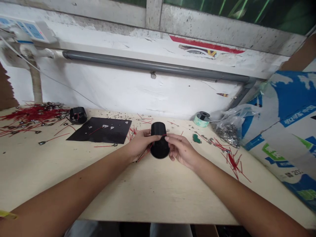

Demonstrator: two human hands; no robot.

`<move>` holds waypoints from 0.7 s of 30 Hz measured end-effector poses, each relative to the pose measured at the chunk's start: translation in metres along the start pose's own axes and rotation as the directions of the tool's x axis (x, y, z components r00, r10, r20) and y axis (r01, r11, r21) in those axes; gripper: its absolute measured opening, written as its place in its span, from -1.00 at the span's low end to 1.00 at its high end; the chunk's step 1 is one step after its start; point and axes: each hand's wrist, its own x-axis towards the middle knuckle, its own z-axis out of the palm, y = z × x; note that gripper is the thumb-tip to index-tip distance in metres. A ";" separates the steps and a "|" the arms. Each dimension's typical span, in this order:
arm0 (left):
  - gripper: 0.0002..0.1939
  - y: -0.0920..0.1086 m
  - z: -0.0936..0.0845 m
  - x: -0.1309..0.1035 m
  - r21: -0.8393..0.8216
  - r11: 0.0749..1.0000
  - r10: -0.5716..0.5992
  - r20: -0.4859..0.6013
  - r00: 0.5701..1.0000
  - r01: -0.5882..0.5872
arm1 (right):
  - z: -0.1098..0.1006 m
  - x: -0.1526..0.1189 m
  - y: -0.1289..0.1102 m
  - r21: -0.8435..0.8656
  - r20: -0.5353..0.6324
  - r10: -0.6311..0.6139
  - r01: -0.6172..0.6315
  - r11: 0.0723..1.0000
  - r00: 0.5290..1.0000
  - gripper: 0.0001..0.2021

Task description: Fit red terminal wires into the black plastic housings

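A black cylindrical housing point(159, 148) is held up over the middle of the table, its round end towards me. My left hand point(140, 143) grips it from the left, thumb laid across its front. From the right, my right hand point(181, 148) has thumb and forefinger pinched at the housing's side, where a short bit of red wire shows. Whether the fingertips hold that wire is too small to tell. Red wires with small metal ends point(133, 132) lie behind my left hand, beside a black sheet point(112, 134) that bears several small metal pieces.
On the wooden table point(148, 197), a pile of red wires point(37, 113) and another black housing point(78, 115) lie left. Rightward are a green piece point(197, 138), a spool point(201, 119), loose red wires point(233, 161), a plastic bag of metal parts point(229, 130) and a blue-white box point(283, 131).
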 end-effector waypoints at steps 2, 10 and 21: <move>-0.72 0.005 0.000 0.002 -0.024 0.999 0.031 -0.159 0.987 -0.035 | 0.000 -0.002 0.000 -0.045 -0.090 -0.123 0.119 0.992 0.988 -0.71; -0.81 0.012 -0.003 0.006 -0.152 0.986 0.019 -0.336 0.942 -0.074 | 0.007 -0.014 0.006 -0.713 0.160 -0.581 0.500 0.492 0.798 -0.66; -0.69 0.012 -0.013 0.005 -0.283 0.959 -0.049 -0.092 0.995 0.021 | 0.010 -0.013 -0.006 -0.682 0.199 -0.552 0.519 0.515 0.810 -0.86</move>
